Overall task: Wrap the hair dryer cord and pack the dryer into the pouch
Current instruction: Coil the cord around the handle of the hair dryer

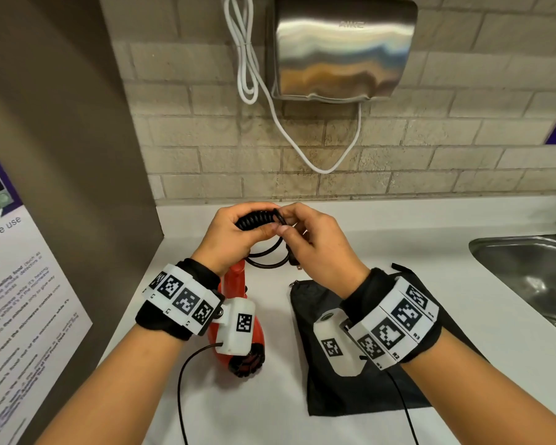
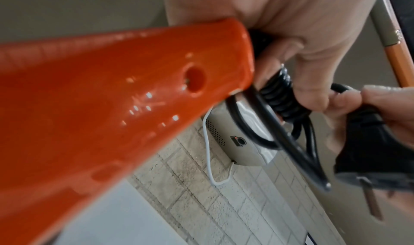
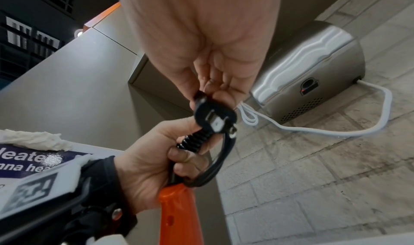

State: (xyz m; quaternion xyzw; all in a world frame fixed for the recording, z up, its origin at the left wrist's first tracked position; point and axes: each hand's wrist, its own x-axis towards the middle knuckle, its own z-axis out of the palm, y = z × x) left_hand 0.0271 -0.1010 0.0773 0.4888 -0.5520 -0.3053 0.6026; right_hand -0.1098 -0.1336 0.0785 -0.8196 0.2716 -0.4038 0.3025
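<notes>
Both hands meet above the white counter (image 1: 398, 252). My left hand (image 1: 238, 228) grips the coiled part of the black cord (image 1: 257, 218), its fingers curled round the coil (image 2: 277, 96). My right hand (image 1: 297, 228) pinches the plug end of the cord (image 3: 212, 114), whose prongs show beneath the fingers; a loop of cord (image 1: 267, 258) hangs between the hands. The orange hair dryer (image 1: 238, 303) reaches down from the left hand, handle uppermost (image 2: 112, 107), partly hidden by the left wrist camera. A flat black pouch (image 1: 334, 380) lies on the counter under my right wrist.
A steel sink (image 1: 527, 284) is sunk in the counter at the right. On the brick wall hangs a steel hand dryer (image 1: 344, 49) with a looped white cable (image 1: 270, 107). A grey panel with a poster (image 1: 13, 284) closes the left side.
</notes>
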